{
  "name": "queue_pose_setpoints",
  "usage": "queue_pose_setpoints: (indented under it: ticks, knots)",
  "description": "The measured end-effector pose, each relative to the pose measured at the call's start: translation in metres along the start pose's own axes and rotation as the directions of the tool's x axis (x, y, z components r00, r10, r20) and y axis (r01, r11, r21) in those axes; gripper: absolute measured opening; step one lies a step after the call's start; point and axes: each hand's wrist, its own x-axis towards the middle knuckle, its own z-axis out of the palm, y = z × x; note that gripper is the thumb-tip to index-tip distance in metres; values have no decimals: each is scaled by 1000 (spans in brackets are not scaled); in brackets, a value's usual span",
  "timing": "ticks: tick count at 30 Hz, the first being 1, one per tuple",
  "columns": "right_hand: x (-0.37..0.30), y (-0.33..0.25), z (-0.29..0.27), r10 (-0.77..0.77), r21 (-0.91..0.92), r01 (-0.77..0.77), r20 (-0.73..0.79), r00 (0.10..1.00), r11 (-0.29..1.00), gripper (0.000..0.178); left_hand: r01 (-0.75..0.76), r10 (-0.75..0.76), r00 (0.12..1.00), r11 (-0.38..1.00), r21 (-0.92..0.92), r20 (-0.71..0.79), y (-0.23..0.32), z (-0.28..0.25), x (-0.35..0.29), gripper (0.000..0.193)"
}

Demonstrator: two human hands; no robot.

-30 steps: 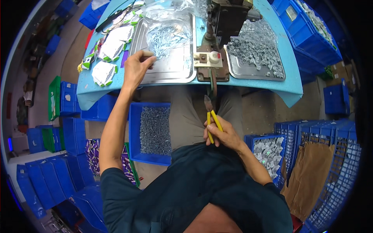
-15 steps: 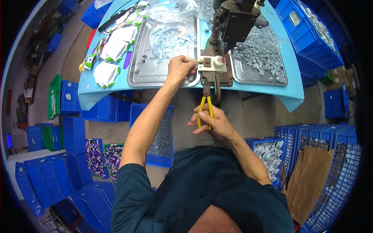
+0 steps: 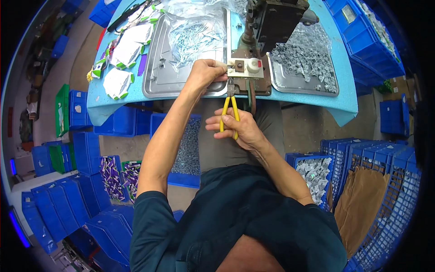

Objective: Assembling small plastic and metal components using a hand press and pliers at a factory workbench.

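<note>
My left hand (image 3: 205, 75) is closed in a pinch at the left edge of a pale fixture block (image 3: 244, 67); whatever lies between its fingertips is hidden. A round white knob with a red mark stands on the block, beside a small brown plate. Yellow-handled pliers (image 3: 235, 111) are in my right hand (image 3: 242, 130), below the block. Their jaws point away from me, close under my left fingertips, and the handles are a little apart. The block rests on the base of a dark metal press (image 3: 278, 22).
Left of the press, a metal tray (image 3: 165, 86) carries a plastic bag of thin metal pins (image 3: 197, 41). On the right, another tray (image 3: 301, 88) holds many small grey parts (image 3: 301, 59). White-and-green pieces (image 3: 117, 84) lie at the table's left. Blue crates surround me.
The pliers in my right hand have moved left and away from me, bringing their jaws close to my left fingertips. My left hand keeps its pinch beside the block. The view has shifted slightly.
</note>
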Motion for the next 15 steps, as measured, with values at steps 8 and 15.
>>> queue_pose_setpoints:
  ticks: [8,15]
  knots:
    - [6,-4,3,-61,325,34,74,995,945,43,-6,3,1000,996,90,31,5,0,6,14]
    - [2,1,1,13,70,-4,-135,991,998,30,-63,61,998,996,64,29,0,0,10,10]
